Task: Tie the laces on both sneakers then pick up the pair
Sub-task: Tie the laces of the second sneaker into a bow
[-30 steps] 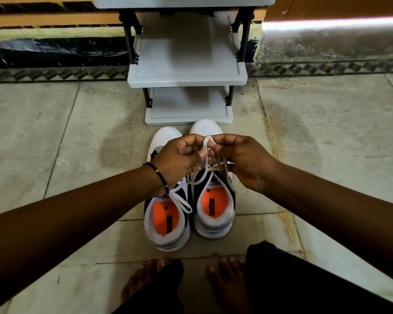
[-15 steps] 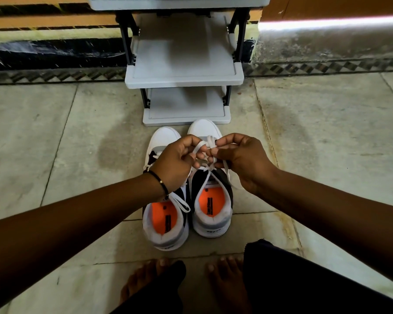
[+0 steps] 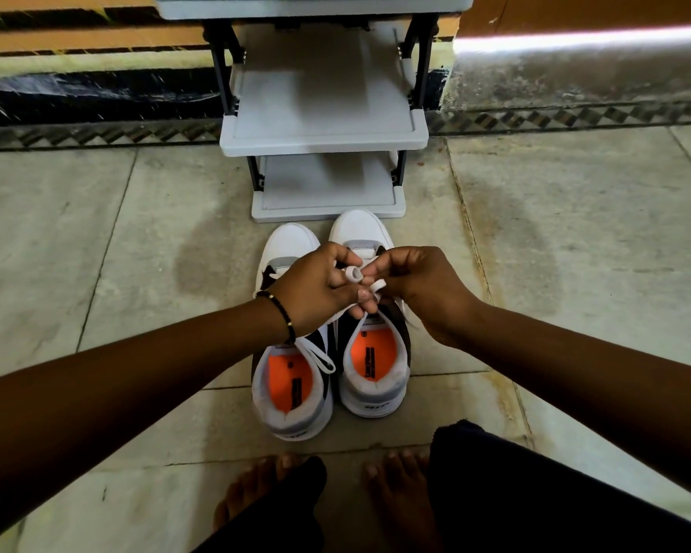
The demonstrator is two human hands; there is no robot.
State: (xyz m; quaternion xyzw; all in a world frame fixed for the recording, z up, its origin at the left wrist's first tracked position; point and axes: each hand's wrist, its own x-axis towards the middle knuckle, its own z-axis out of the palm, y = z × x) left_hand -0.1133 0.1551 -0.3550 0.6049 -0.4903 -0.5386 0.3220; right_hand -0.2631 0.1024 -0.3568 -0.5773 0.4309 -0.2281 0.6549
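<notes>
Two white sneakers with orange insoles stand side by side on the floor, toes away from me. The left sneaker [image 3: 292,393] has a loose white lace end [image 3: 316,357] lying over its collar. Above the right sneaker [image 3: 376,377], my left hand [image 3: 316,293] and my right hand [image 3: 423,285] meet. Each pinches a small loop of that shoe's white lace [image 3: 354,274], the loops close together between the fingertips. The hands hide the knot and the shoe's tongue.
A grey tiered shoe rack [image 3: 324,125] stands right beyond the toes, against the wall. My bare feet [image 3: 399,488] and dark trouser legs are just behind the heels. Tiled floor [image 3: 96,253] spreads to both sides.
The long lace loops held up a second ago are now drawn down into small loops between the fingertips. Both hands have dropped slightly toward the right sneaker.
</notes>
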